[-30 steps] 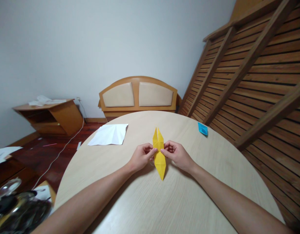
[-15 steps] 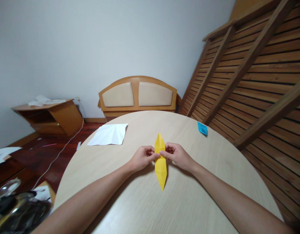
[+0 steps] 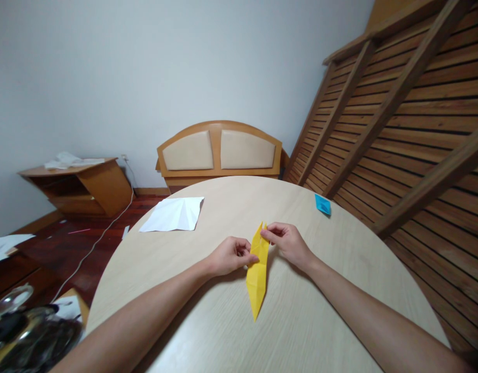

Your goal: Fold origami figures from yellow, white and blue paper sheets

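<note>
We pinch the light, crease-prone yellow folded paper (image 3: pixel 257 269) over the round table (image 3: pixel 309 311), left hand (image 3: pixel 228 256) at mid-edge, right hand (image 3: pixel 287 242) gripping its upper tip with closed fingertips.

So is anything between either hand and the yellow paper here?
Nothing visible. Both hands already pinch the yellow paper: the left hand at its left edge, the right hand near its far tip. The white sheet and blue piece lie well apart.
</note>
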### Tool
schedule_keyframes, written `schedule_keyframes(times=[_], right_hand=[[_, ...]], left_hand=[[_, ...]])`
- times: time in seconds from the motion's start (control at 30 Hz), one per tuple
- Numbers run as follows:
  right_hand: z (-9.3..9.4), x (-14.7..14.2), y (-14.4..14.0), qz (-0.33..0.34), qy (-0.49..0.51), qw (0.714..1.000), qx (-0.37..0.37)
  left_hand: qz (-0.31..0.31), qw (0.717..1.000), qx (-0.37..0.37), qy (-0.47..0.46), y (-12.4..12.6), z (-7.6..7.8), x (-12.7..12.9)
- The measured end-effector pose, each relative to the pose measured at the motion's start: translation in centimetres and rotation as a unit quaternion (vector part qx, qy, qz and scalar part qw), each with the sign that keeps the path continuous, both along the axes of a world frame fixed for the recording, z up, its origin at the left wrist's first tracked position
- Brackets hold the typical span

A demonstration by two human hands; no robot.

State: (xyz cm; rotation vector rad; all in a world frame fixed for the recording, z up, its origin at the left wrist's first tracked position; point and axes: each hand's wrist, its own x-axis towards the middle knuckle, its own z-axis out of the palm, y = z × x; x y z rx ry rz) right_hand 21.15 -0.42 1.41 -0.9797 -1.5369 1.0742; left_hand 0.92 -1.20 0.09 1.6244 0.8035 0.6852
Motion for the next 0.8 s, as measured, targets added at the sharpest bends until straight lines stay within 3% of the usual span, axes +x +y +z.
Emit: schedule_keyframes(times=[0.2, 0.43, 0.57, 0.8], right_hand=[[-0.1, 0.3, 0.4, -0.028, 0.007, 1.0, 0.001], [-0.5, -0.2, -0.3, 0.067, 0.025, 0.996, -0.053], [-0.5, -0.3, -0.7, 0.072, 0.029, 0.995, -0.055], [-0.6, -0.2, -0.3, 0.051, -0.011, 0.999, 0.001]], left_hand=[[0.007, 1.0, 0.005, 0.024, -0.2, 0.1, 0.2], [0.089, 0.994, 0.047, -0.047, 0.4, 0.1, 0.2], [0.116, 0.989, 0.074, -0.057, 0.2, 0.3, 0.2], [0.117, 0.971, 0.206, 0.028, -0.1, 0.7, -0.1]])
